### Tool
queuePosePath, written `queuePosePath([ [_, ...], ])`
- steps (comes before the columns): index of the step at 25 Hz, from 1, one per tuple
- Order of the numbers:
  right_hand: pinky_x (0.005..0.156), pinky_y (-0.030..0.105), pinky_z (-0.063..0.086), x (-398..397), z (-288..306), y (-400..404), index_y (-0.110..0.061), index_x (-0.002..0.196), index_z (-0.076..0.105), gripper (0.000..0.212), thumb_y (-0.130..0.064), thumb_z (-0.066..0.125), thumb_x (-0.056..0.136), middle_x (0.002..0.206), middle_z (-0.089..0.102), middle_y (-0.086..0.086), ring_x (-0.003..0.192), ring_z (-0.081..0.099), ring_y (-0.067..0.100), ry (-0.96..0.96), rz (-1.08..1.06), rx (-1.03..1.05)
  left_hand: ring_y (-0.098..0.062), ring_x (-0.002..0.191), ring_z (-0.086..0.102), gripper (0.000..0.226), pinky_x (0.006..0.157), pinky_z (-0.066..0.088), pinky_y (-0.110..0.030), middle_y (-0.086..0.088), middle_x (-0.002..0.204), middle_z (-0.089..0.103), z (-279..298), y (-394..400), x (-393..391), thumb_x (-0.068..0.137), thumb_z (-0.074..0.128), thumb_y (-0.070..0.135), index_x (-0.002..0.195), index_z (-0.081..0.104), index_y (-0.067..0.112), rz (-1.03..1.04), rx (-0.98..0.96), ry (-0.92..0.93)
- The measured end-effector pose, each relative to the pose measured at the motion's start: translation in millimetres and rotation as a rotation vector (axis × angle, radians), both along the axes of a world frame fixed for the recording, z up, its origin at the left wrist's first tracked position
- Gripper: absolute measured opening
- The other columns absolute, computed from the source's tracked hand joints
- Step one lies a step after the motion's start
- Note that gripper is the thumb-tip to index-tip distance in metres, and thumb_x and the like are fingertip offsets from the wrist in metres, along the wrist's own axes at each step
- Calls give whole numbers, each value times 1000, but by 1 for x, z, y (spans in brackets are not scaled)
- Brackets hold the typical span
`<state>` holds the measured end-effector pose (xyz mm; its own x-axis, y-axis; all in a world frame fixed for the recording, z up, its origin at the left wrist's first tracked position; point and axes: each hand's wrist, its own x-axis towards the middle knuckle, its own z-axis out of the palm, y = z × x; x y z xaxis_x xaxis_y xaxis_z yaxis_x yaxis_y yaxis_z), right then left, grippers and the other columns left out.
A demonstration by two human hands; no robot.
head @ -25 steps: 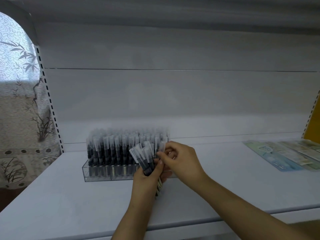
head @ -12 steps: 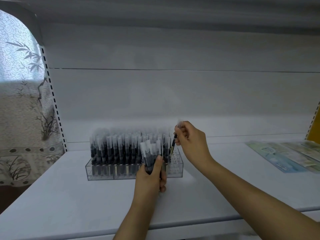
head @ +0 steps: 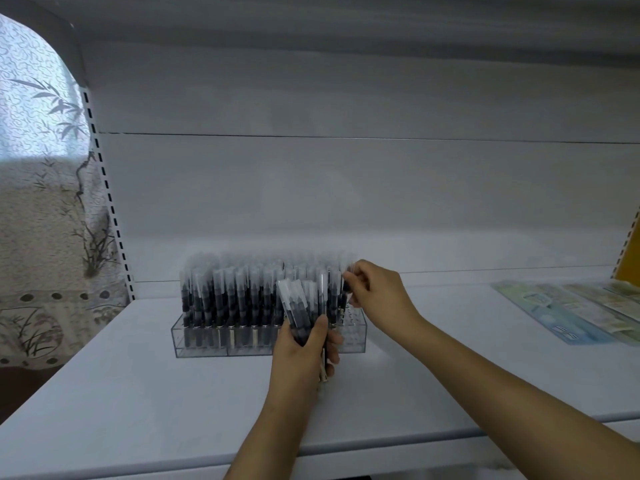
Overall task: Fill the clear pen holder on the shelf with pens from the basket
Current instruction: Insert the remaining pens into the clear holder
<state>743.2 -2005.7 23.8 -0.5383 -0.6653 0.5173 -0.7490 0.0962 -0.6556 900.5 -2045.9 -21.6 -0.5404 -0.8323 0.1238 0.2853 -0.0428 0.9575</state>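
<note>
Clear acrylic walls of the pen holder (head: 221, 344) stand on the white shelf (head: 138, 403), close to the back panel, and nearly all of its slots carry upright dark pens with frosted caps (head: 242, 292). Only a strip of slots at its right end shows bare. Half a second ago the right hand (head: 375, 294) held a single pen (head: 343, 292) raised and tilted above that right end; now the hand sits lower and the pen stands nearly upright among the last filled rows, its lower part sunk toward the holder. The fingers are still pinched shut on the pen's upper barrel. Whether its tip has seated in a slot cannot be told, because the hand and neighbouring pens cover it.

The left hand (head: 306, 351) has barely shifted: it stays closed around a bundle of pens (head: 298, 306), caps fanned upward, directly in front of the holder's right half, hiding the slots behind it.

Far right on the shelf lie flat printed packets (head: 568, 313) in pale green and blue, well apart from the holder. At left, past the perforated upright (head: 110, 216), hangs a curtain (head: 38, 209) with a bamboo pattern.
</note>
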Motion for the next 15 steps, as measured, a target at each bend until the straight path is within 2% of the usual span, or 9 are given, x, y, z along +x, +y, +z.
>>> queuePosePath([
  [3, 69, 30, 53, -2, -1, 1, -10, 80, 59, 28, -28, 55, 101, 77, 68, 6, 73, 68, 22, 113, -10, 112, -13, 52, 58, 25, 46, 45, -29, -6, 72, 72, -1, 2, 2, 97, 61, 20, 103, 59, -4, -20, -25, -5],
  [6, 74, 38, 54, 2, 2, -1, -6, 86, 62, 28, -27, 53, 102, 82, 69, 10, 77, 67, 24, 138, 30, 235, -12, 55, 61, 29, 47, 47, -26, -9, 76, 75, 0, 1, 3, 96, 63, 21, 105, 63, -7, -11, -39, -12],
  [8, 70, 28, 52, 4, 7, 4, -6, 90, 63, 34, -36, 52, 102, 84, 68, 7, 78, 65, 20, 104, -61, 213, -11, 54, 62, 31, 47, 48, -24, -7, 73, 75, 1, 1, 5, 96, 63, 23, 103, 66, -7, -4, -38, -24],
  [10, 62, 13, 43, 14, 11, 17, -14, 89, 61, 32, -43, 54, 100, 80, 64, -2, 75, 59, 8, 4, -158, -23, -9, 53, 64, 31, 47, 48, -21, -5, 72, 75, 2, 2, 7, 96, 63, 25, 102, 68, -5, -9, -33, -34],
  [12, 61, 10, 43, 32, 13, 31, -19, 85, 63, 27, -44, 61, 95, 76, 62, -6, 69, 55, 3, -70, -76, -164, -10, 56, 67, 28, 47, 49, -21, -5, 76, 77, 4, 3, 8, 96, 63, 25, 103, 69, -1, -20, -30, -24],
  [15, 62, 9, 45, 52, 6, 29, -20, 84, 68, 15, -34, 72, 89, 79, 67, -4, 67, 56, 3, -94, 74, -32, -18, 69, 73, 23, 57, 57, -29, -10, 84, 78, 4, 4, 7, 95, 65, 23, 106, 69, 4, -31, -15, 12],
])
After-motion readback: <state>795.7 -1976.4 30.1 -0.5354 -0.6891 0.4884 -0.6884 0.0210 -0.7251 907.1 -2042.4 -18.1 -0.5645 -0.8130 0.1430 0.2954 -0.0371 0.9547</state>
